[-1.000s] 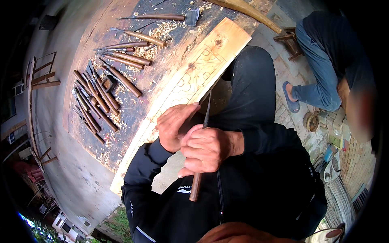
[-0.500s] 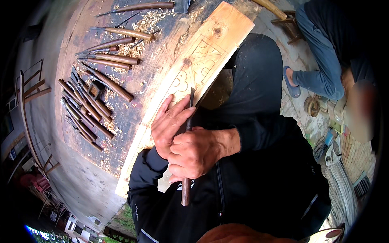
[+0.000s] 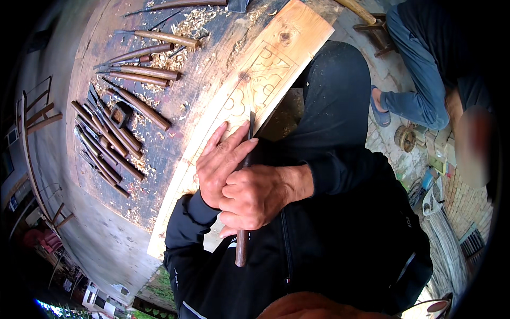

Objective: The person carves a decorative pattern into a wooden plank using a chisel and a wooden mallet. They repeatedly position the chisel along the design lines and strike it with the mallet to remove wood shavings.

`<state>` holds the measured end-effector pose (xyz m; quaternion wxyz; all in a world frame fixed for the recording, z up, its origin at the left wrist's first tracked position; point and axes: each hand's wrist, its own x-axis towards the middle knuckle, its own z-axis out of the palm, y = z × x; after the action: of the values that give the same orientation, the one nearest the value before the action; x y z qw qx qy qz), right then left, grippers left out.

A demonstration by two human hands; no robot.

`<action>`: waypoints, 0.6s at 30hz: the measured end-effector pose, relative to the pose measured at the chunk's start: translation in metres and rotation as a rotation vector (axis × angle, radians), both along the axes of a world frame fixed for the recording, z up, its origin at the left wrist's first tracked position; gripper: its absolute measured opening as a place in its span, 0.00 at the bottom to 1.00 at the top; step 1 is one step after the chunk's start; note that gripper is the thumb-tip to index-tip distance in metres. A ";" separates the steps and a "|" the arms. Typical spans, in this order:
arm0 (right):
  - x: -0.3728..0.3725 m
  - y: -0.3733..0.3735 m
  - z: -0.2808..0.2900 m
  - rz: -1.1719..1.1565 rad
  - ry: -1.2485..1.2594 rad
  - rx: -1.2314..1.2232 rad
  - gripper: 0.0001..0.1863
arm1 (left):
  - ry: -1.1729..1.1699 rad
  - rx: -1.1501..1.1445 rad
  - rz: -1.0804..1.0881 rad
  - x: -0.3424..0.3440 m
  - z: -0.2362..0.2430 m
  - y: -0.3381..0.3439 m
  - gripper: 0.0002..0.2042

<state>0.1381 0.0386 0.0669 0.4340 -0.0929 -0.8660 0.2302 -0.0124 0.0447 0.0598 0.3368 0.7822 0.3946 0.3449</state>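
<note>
My right hand (image 3: 254,194) is closed in a fist around the brown wooden handle of a carving chisel (image 3: 241,250). The handle's end sticks out below the fist, and the dark blade points away from me onto a long pale wooden board (image 3: 306,33). My left hand (image 3: 219,165) lies on the board with its fingers stretched out, the fingertips against the blade. Its thumb is hidden behind the right fist. Curved outlines and a rectangular border mark the board's surface, and the chisel's tip rests beside a scalloped line.
Several chisels with wooden handles (image 3: 141,109) lie on the worn workbench (image 3: 183,143) to the left, among curled wood shavings (image 3: 191,26). A dark square-ringed tool (image 3: 121,114) sits among them. On the far right another person (image 3: 419,69) is seated near a small stool (image 3: 374,34).
The bench, board and tools sit slightly further left and up in the view. My hands keep nearly the same hold, and the chisel tip has barely shifted against the board.
</note>
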 end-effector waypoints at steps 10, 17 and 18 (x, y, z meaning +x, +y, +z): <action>0.001 0.001 -0.007 0.071 0.009 -0.025 0.24 | 0.125 -0.036 -0.172 -0.015 0.007 0.012 0.21; -0.003 0.005 -0.009 0.064 -0.028 0.003 0.18 | 0.099 -0.091 -0.209 -0.021 0.003 0.014 0.22; -0.003 0.006 -0.009 0.063 -0.029 0.007 0.17 | 0.098 -0.088 -0.209 -0.022 0.002 0.014 0.22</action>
<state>0.1350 0.0443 0.0580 0.4142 -0.0675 -0.8757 0.2390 -0.0344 0.0587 0.0616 0.3854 0.8195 0.3415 0.2517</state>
